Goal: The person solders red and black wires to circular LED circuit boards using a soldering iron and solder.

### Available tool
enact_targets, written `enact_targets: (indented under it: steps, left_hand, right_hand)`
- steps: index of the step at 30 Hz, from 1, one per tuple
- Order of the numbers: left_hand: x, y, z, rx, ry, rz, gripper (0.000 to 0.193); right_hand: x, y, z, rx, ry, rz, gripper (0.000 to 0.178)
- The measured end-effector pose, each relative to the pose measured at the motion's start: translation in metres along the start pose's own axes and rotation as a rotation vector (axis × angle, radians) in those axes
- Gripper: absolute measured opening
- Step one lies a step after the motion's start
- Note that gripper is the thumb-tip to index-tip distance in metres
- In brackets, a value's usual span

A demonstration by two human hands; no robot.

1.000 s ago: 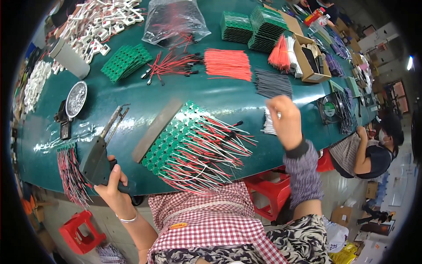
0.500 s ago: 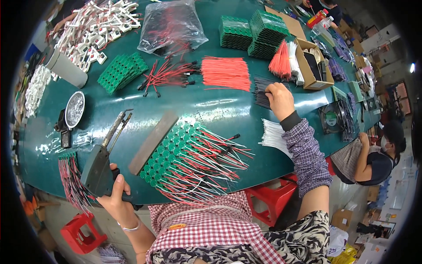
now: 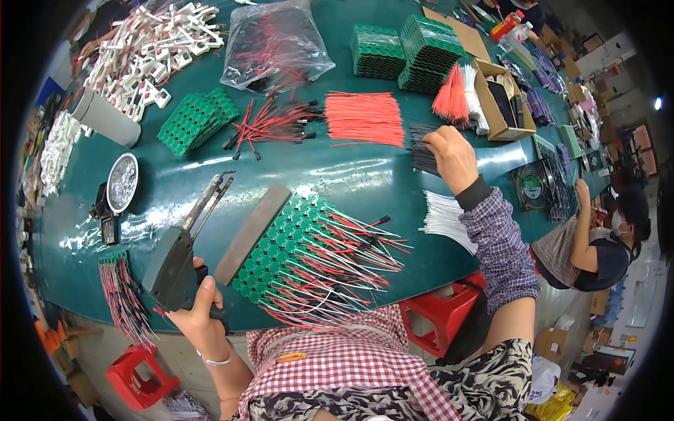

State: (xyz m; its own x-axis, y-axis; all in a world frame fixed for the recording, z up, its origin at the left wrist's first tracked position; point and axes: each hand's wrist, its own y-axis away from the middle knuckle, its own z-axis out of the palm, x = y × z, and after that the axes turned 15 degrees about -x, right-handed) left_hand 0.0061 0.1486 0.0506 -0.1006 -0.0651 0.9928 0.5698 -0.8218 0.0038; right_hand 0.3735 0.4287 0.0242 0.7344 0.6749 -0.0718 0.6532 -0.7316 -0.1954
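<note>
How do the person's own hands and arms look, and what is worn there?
The left hand is ungloved, with a silver bangle at its wrist. The right hand is ungloved too; a checked purple sleeve with a black cuff covers its wrist.

Right hand (image 3: 455, 160) hides some black wires (image 3: 421, 159); can't tell if fingertips (image 3: 430, 139) pinch one. White wires (image 3: 446, 219) below them partly behind sleeve (image 3: 500, 245). Soldering gun (image 3: 170, 270) partly hidden by left hand (image 3: 199, 321).

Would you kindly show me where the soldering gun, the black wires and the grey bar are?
Soldering gun (image 3: 170, 266): head view, on its dark body.
Black wires (image 3: 423, 159): head view, on the pile's uncovered part.
Grey bar (image 3: 253, 235): head view, mid-length on its top.
</note>
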Motion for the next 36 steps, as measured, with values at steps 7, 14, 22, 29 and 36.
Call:
enact_targets:
  steps: [7, 14, 22, 29, 36]
  left_hand:
    - [0.001, 0.001, -0.001, -0.007, 0.014, -0.035, 0.052]
    - [0.002, 0.010, -0.005, -0.091, 0.167, -0.136, 0.052]
    - [-0.006, 0.019, -0.012, -0.092, 0.198, -0.243, 0.048]
    - [-0.019, 0.028, -0.004, -0.257, -0.049, -0.232, 0.045]
    - [-0.022, 0.030, 0.007, -0.335, -0.142, -0.355, 0.044]
  right_hand:
    - [-0.062, -0.021, -0.037, -0.140, 0.308, -0.196, 0.009]
    - [-0.112, -0.040, 0.013, -0.398, 0.639, -0.279, 0.008]
    - [-0.152, -0.020, -0.014, -0.326, 0.111, -0.214, 0.012]
    - [-0.181, 0.004, 0.023, -0.081, -0.305, -0.149, 0.031]
    - [-0.182, 0.012, 0.034, -0.026, -0.301, -0.103, 0.032]
